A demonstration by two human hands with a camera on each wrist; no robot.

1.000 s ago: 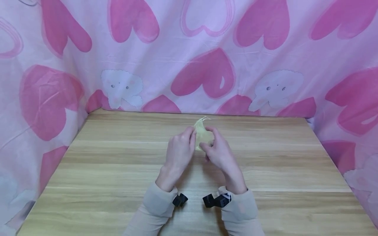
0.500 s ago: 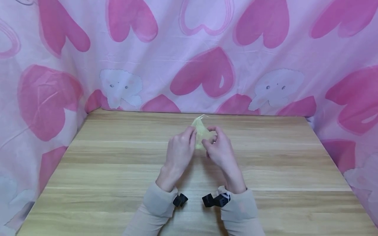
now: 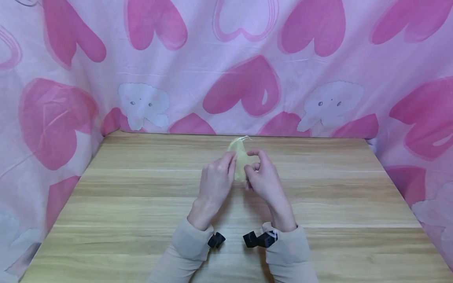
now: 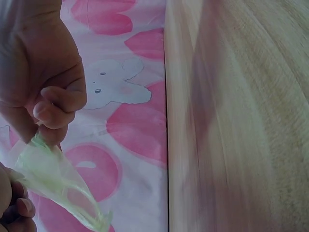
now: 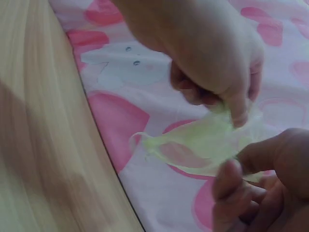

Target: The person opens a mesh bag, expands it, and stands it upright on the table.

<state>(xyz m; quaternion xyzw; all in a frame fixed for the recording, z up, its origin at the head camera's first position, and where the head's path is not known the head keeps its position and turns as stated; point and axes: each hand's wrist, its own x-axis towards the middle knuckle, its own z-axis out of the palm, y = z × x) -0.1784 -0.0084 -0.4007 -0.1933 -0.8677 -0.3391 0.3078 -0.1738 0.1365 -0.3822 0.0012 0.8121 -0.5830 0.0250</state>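
A thin, see-through, pale yellow-green bag (image 3: pixel 241 159) hangs between my two hands over the far middle of the table, wisps of string at its far tip. My left hand (image 3: pixel 215 181) pinches its left side between thumb and fingers; in the right wrist view the thumb of this left hand (image 5: pixel 212 53) presses on the film. From the other side my right hand (image 3: pixel 264 177) holds its edge, and the left wrist view has the fingertips (image 4: pixel 50 133) of that hand pinching the film. The bag's narrow end (image 5: pixel 149 143) looks gathered, with a small loop.
Under the hands lies a wood-grain table (image 3: pixel 141 204). A pink heart-patterned curtain (image 3: pixel 194 70) stands along its back and sides. Small black cameras (image 3: pixel 261 239) sit at both sleeve cuffs.
The right hand's fingers have shifted along the bag's right edge, its index finger now straighter. The bag's far tip has swung slightly up and left. The left hand has barely moved.
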